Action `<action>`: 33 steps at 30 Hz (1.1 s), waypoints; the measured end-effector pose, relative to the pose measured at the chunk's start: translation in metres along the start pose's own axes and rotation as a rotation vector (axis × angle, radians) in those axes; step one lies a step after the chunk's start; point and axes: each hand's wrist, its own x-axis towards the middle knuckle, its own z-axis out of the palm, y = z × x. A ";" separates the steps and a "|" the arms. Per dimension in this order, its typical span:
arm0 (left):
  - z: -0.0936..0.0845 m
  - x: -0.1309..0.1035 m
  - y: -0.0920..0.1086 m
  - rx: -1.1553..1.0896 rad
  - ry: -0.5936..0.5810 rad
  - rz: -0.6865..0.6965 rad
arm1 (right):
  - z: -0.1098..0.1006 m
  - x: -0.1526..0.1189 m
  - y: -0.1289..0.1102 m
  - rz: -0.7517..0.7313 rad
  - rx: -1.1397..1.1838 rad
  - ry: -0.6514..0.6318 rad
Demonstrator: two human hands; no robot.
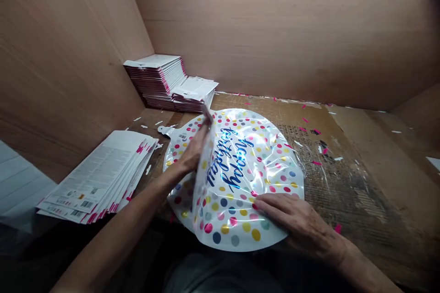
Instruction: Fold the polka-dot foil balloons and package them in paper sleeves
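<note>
A flat round foil balloon [268, 160], white with coloured dots and blue "happy birthday" lettering, lies in front of me. Its left part stands up as a raised fold, and dotted foil with a tab also shows underneath to the left. My left hand [197, 146] is at this raised part, seen edge-on and closed on the foil; some of its fingers are hidden. Resting flat on the balloon's lower right is my right hand [292, 215], open, with its fingers stretched out.
Printed white card sleeves [99, 169] lie fanned at the left. A taller stack of folded cards [154, 78] stands in the back left corner. Wooden panels [275, 23] enclose the back and sides. Pink and white paper scraps [316, 162] litter the cardboard surface [364, 146].
</note>
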 end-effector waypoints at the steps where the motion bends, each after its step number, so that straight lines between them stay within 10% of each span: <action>1: 0.013 0.007 0.010 0.019 -0.048 0.031 | 0.003 -0.002 -0.003 0.000 -0.029 -0.006; 6: 0.073 0.013 0.035 0.337 -0.285 0.178 | 0.011 -0.015 -0.015 0.048 -0.115 -0.117; 11: 0.110 0.002 0.030 0.536 -0.285 0.183 | 0.013 -0.016 -0.018 0.039 -0.093 -0.178; 17: 0.108 0.011 0.037 0.496 -0.295 0.161 | -0.004 0.009 0.006 -0.063 0.173 0.046; 20: 0.090 0.007 0.049 0.461 -0.264 0.236 | -0.012 0.057 0.037 0.137 0.145 0.254; 27: 0.063 -0.093 0.044 0.555 0.001 0.182 | 0.020 0.198 0.119 0.266 -0.088 0.090; 33: 0.085 -0.165 0.016 0.618 -0.058 0.175 | 0.071 0.200 0.157 0.424 -0.113 -0.047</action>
